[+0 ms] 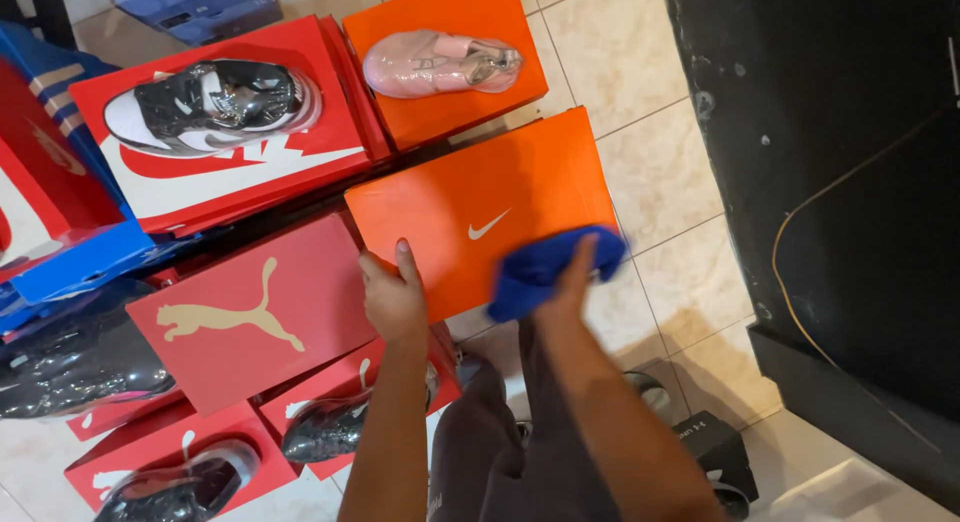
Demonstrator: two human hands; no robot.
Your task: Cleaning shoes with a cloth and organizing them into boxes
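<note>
I see an orange shoe box (480, 207) lying closed and flat near the middle of the scene, its lid up, a small white logo near its centre, turned a little so its long edge runs up toward the far right. Its left near corner lies just beside a red box with a tan animal figure. On its near right part I see a blue cloth (550, 267), crumpled and soft, blurred in the picture, pressed flat to the lid and reaching just past the box's right near edge. The lid looks smooth and bright, without dents I can make out.
</note>
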